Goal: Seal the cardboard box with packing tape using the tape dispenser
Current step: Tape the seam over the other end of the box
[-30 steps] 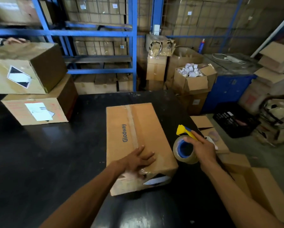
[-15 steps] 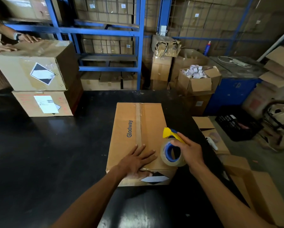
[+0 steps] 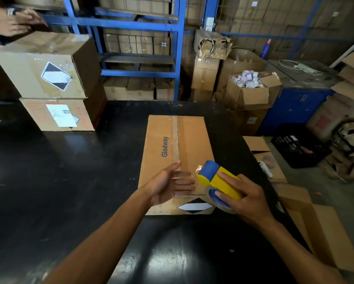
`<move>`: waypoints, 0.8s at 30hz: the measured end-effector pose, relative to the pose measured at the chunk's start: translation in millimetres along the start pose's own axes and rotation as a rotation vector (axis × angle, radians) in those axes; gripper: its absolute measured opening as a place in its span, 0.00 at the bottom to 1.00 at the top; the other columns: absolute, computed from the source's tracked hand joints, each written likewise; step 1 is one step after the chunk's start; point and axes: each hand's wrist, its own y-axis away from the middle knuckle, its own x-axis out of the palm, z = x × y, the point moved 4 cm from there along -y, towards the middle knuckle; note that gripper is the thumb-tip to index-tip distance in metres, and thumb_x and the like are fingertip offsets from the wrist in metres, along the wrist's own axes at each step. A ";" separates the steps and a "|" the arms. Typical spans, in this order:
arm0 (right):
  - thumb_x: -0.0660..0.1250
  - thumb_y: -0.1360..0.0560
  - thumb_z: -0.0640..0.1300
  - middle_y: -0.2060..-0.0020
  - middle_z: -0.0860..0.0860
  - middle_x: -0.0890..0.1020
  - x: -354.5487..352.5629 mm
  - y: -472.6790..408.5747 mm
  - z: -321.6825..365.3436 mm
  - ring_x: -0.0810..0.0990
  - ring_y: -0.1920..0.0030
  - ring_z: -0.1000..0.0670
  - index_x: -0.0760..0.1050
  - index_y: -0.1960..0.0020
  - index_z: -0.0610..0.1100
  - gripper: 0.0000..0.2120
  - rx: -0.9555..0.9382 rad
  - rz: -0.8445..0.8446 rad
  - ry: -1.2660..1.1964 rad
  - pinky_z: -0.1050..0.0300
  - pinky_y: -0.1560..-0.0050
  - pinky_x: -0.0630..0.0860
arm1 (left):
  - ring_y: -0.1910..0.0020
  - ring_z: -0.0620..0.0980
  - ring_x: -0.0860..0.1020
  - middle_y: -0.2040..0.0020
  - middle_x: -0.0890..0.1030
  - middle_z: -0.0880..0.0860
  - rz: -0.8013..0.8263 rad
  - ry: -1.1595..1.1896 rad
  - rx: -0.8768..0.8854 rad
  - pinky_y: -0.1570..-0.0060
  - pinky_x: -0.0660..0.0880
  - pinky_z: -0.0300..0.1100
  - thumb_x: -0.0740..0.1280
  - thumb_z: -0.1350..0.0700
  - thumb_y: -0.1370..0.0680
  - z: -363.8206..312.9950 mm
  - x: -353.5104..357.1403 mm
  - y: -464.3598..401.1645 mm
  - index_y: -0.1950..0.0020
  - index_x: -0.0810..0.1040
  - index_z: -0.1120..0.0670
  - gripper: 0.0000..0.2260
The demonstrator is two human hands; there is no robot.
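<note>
A brown cardboard box (image 3: 189,144) marked "Glodway" lies flat on the black table (image 3: 59,181), with a strip of tape down its middle seam. My right hand (image 3: 245,198) grips the yellow and blue tape dispenser (image 3: 217,181) over the box's near right corner, its clear tape roll underneath. My left hand (image 3: 170,184) hovers over the near end of the box, palm turned toward the dispenser, fingers spread, and a short stretch of clear tape seems to reach from the dispenser toward its fingers.
Two stacked cardboard boxes (image 3: 55,87) stand at the table's far left, another person's hands (image 3: 14,23) on the top one. Blue shelving (image 3: 139,44) with cartons lies behind. Open cartons (image 3: 252,91), a black crate (image 3: 299,144) and flattened cardboard (image 3: 315,226) crowd the floor at right.
My right hand has swung the dispenser down toward the box's near right corner. My left hand has lifted off the box top and turned palm-up beside it.
</note>
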 end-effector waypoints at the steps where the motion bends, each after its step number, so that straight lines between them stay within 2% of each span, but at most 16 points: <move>1: 0.71 0.29 0.61 0.53 0.52 0.73 1.0 2.2 4.2 0.76 0.56 0.54 0.72 0.31 0.63 0.26 -0.085 0.017 0.041 0.65 0.60 0.74 | 0.38 0.66 0.79 0.38 0.79 0.68 0.015 0.064 -0.029 0.31 0.70 0.61 0.62 0.41 0.19 2.2 0.4 7.4 0.32 0.73 0.62 0.27; 5: 0.69 0.28 0.64 0.50 0.55 0.73 23.3 7.9 5.5 0.75 0.56 0.56 0.68 0.30 0.67 0.27 -0.244 0.209 0.236 0.69 0.59 0.73 | 0.38 0.65 0.78 0.36 0.78 0.69 0.057 0.175 -0.039 0.31 0.70 0.60 0.63 0.42 0.19 12.0 6.5 27.1 0.32 0.75 0.63 0.27; 7: 0.70 0.29 0.63 0.49 0.53 0.74 36.2 12.5 1.3 0.77 0.57 0.54 0.68 0.30 0.68 0.28 -0.261 0.252 0.268 0.62 0.59 0.78 | 0.43 0.61 0.80 0.38 0.79 0.67 0.008 0.090 -0.042 0.35 0.74 0.56 0.66 0.46 0.20 19.2 5.5 32.9 0.34 0.77 0.62 0.23; 10: 0.72 0.29 0.61 0.49 0.49 0.76 45.4 14.6 6.9 0.78 0.56 0.51 0.71 0.31 0.66 0.28 -0.269 0.230 0.162 0.55 0.59 0.79 | 0.52 0.56 0.85 0.45 0.84 0.62 -0.116 0.173 -0.054 0.50 0.83 0.49 0.68 0.57 0.21 28.8 -7.4 40.6 0.39 0.79 0.62 0.13; 12: 0.72 0.28 0.61 0.50 0.46 0.77 46.2 12.0 14.6 0.79 0.54 0.50 0.72 0.31 0.63 0.26 -0.273 0.191 0.037 0.54 0.57 0.78 | 0.58 0.53 0.86 0.52 0.86 0.59 -0.203 0.281 -0.028 0.59 0.84 0.45 0.68 0.62 0.22 31.4 -19.8 45.6 0.45 0.80 0.62 0.07; 14: 0.72 0.28 0.60 0.50 0.45 0.78 46.2 7.1 17.9 0.79 0.53 0.50 0.74 0.32 0.60 0.26 -0.265 0.158 -0.032 0.53 0.57 0.78 | 0.56 0.52 0.86 0.50 0.86 0.60 -0.251 0.314 0.013 0.57 0.84 0.44 0.70 0.64 0.25 29.1 -30.6 50.5 0.47 0.80 0.62 0.08; 16: 0.74 0.28 0.58 0.48 0.45 0.78 46.1 1.7 17.3 0.80 0.52 0.49 0.75 0.32 0.58 0.26 -0.252 0.148 -0.065 0.50 0.57 0.79 | 0.52 0.55 0.86 0.45 0.85 0.62 -0.242 0.265 0.005 0.51 0.83 0.47 0.73 0.60 0.28 28.7 -33.9 55.7 0.43 0.81 0.62 0.14; 18: 0.75 0.29 0.56 0.48 0.46 0.78 47.6 -1.8 16.5 0.80 0.51 0.49 0.76 0.32 0.56 0.26 -0.260 0.144 -0.092 0.49 0.57 0.79 | 0.47 0.58 0.84 0.44 0.84 0.62 -0.181 0.176 -0.019 0.44 0.80 0.51 0.70 0.54 0.23 29.6 -27.6 59.9 0.40 0.81 0.61 0.15; 20: 0.75 0.29 0.56 0.48 0.47 0.78 50.7 -4.0 18.1 0.80 0.51 0.50 0.76 0.32 0.56 0.26 -0.281 0.146 -0.091 0.50 0.57 0.78 | 0.45 0.57 0.83 0.44 0.84 0.61 -0.127 0.142 -0.014 0.38 0.76 0.53 0.65 0.52 0.19 30.0 -19.3 60.0 0.44 0.85 0.59 0.13; 22: 0.74 0.29 0.59 0.48 0.47 0.78 53.7 -5.7 18.1 0.79 0.52 0.51 0.75 0.32 0.59 0.26 -0.275 0.152 -0.080 0.52 0.57 0.78 | 0.48 0.56 0.84 0.47 0.85 0.61 -0.134 0.165 0.004 0.39 0.77 0.52 0.61 0.53 0.17 28.8 -15.3 59.0 0.50 0.87 0.57 0.16; 24: 0.73 0.29 0.60 0.47 0.48 0.77 55.4 -7.2 15.4 0.79 0.51 0.51 0.73 0.32 0.61 0.26 -0.230 0.167 -0.074 0.53 0.58 0.79 | 0.51 0.56 0.85 0.49 0.85 0.61 -0.159 0.213 0.002 0.46 0.81 0.50 0.59 0.55 0.16 26.9 -16.5 58.1 0.48 0.85 0.60 0.15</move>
